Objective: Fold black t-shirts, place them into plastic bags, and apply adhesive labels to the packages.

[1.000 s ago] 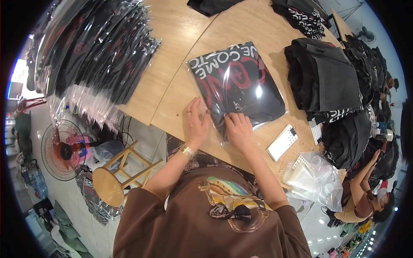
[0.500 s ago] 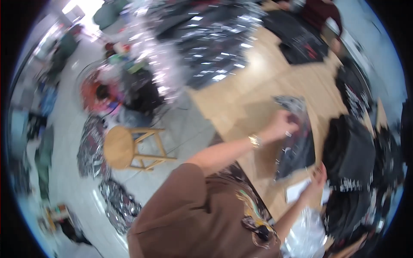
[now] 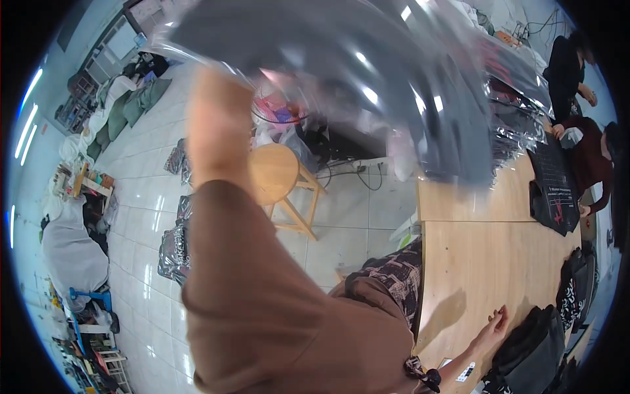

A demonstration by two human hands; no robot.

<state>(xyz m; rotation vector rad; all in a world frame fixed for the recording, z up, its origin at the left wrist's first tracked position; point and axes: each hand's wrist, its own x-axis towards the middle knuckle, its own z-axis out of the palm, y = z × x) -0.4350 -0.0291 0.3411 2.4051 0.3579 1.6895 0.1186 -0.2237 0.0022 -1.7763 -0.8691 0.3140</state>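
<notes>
Currently | left forearm [image 3: 220,131] raised, hand hidden by bagged garment [image 3: 348,72], grip: can't say | right hand [image 3: 497,324] unclenched, loosely curled

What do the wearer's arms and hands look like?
A loose brown sleeve covers the left upper arm; the left forearm beyond it is bare. The right forearm is bare too, the right hand ungloved. The left hand cannot be made out.
</notes>
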